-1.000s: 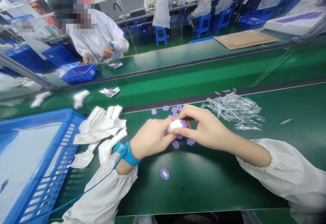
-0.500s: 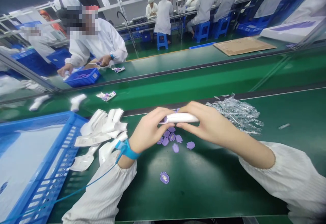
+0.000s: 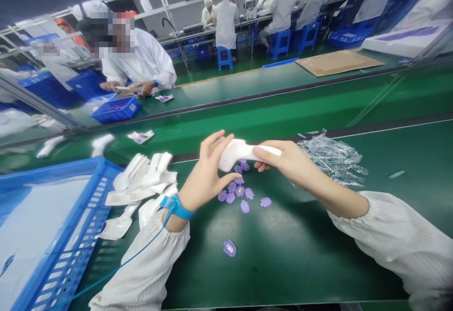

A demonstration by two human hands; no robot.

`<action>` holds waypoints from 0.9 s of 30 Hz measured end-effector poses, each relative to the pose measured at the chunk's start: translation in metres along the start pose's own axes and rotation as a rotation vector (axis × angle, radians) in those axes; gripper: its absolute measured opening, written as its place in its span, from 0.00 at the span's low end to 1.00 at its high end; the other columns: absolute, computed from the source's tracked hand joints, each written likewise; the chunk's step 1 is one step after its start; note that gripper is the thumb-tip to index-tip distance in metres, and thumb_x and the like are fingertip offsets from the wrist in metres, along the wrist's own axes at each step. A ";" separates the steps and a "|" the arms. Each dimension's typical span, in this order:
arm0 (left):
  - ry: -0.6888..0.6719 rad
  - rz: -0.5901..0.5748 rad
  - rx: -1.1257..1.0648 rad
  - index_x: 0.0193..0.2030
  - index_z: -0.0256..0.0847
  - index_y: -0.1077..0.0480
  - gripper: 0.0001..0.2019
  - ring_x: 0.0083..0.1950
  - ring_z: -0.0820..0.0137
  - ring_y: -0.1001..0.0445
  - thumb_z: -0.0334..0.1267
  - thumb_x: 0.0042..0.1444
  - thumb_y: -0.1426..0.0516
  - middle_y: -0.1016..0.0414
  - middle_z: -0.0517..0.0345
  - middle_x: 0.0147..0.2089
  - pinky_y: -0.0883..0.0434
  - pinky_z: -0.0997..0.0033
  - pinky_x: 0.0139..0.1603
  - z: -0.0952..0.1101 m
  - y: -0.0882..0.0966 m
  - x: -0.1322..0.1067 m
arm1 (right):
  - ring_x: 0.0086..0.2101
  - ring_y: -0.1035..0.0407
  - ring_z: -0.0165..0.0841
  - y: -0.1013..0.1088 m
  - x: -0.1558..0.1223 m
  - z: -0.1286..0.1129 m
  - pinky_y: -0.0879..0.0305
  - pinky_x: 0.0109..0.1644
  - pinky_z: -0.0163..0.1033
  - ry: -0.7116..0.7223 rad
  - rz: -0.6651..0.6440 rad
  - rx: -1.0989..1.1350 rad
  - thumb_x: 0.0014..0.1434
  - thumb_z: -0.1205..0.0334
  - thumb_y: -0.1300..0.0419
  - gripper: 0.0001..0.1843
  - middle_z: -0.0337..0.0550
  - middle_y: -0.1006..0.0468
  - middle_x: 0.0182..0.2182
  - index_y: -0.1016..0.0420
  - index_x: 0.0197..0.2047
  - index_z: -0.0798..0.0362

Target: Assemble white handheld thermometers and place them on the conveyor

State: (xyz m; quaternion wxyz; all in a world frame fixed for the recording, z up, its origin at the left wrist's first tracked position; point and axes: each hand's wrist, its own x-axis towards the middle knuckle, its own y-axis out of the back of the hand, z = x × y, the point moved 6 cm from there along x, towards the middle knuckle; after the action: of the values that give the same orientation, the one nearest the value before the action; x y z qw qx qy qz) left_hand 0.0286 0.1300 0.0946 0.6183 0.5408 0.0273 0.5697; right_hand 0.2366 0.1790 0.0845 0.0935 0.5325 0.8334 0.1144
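Note:
Both hands hold one white gun-shaped plastic housing (image 3: 240, 151) a little above the green table (image 3: 290, 249). My left hand (image 3: 207, 174) pinches its left end between thumb and fingers, with the other fingers spread. My right hand (image 3: 285, 162) grips its right end. Under the housing lie several small purple caps (image 3: 238, 191), and one more purple cap (image 3: 230, 248) lies nearer to me. A blue wrist strap (image 3: 176, 207) with a cord is on my left wrist.
A pile of white housings (image 3: 141, 183) lies left of my hands, beside a blue crate (image 3: 53, 235). Crumpled clear plastic bags (image 3: 332, 157) lie to the right. Beyond runs a green conveyor belt (image 3: 269, 108) carrying parts (image 3: 140, 136). A person in white (image 3: 141, 61) works opposite at a blue bin (image 3: 115, 109).
The white housing has been lifted and turned from end-on to lying sideways between my hands. My left fingers have spread. The parts on the conveyor have drifted left.

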 end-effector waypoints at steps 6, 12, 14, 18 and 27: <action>-0.316 0.027 -0.012 0.73 0.49 0.33 0.25 0.78 0.52 0.32 0.26 0.73 0.43 0.25 0.46 0.71 0.25 0.42 0.74 0.002 0.008 -0.005 | 0.26 0.24 0.31 -0.018 -0.009 0.007 0.29 0.27 0.32 -0.345 -0.504 0.432 0.66 0.42 0.30 0.22 0.45 0.15 0.29 0.17 0.41 0.55; -0.428 0.060 -0.076 0.65 0.45 0.27 0.18 0.68 0.55 0.20 0.31 0.71 0.36 0.16 0.47 0.59 0.17 0.51 0.64 0.022 0.012 -0.004 | 0.19 0.35 0.24 -0.027 -0.012 0.013 0.34 0.26 0.30 -0.385 -0.651 0.557 0.70 0.50 0.34 0.18 0.36 0.24 0.24 0.22 0.34 0.55; -0.391 0.071 -0.099 0.62 0.44 0.25 0.16 0.65 0.56 0.18 0.30 0.70 0.36 0.14 0.47 0.56 0.16 0.52 0.63 0.024 0.011 -0.003 | 0.20 0.37 0.24 -0.030 -0.012 0.014 0.36 0.26 0.30 -0.335 -0.694 0.521 0.69 0.50 0.33 0.19 0.34 0.26 0.21 0.23 0.32 0.54; -0.317 0.131 -0.111 0.56 0.45 0.22 0.12 0.63 0.57 0.17 0.27 0.71 0.38 0.14 0.50 0.54 0.16 0.52 0.62 0.024 0.008 -0.007 | 0.17 0.44 0.23 -0.035 -0.011 0.017 0.45 0.22 0.30 -0.325 -0.714 0.519 0.67 0.46 0.30 0.24 0.32 0.29 0.17 0.26 0.27 0.53; -0.066 0.012 -0.142 0.71 0.48 0.31 0.22 0.64 0.56 0.18 0.35 0.73 0.38 0.16 0.47 0.60 0.20 0.52 0.66 0.003 0.001 -0.005 | 0.18 0.44 0.21 -0.045 -0.013 0.021 0.44 0.19 0.27 -0.466 -0.603 0.706 0.66 0.50 0.29 0.20 0.32 0.30 0.20 0.25 0.31 0.55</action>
State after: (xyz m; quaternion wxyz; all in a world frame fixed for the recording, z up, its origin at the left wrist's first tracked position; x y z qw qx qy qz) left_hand 0.0280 0.1245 0.0939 0.6523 0.5143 -0.0368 0.5556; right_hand 0.2091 0.1510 0.0515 0.1200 0.2791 0.8947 -0.3273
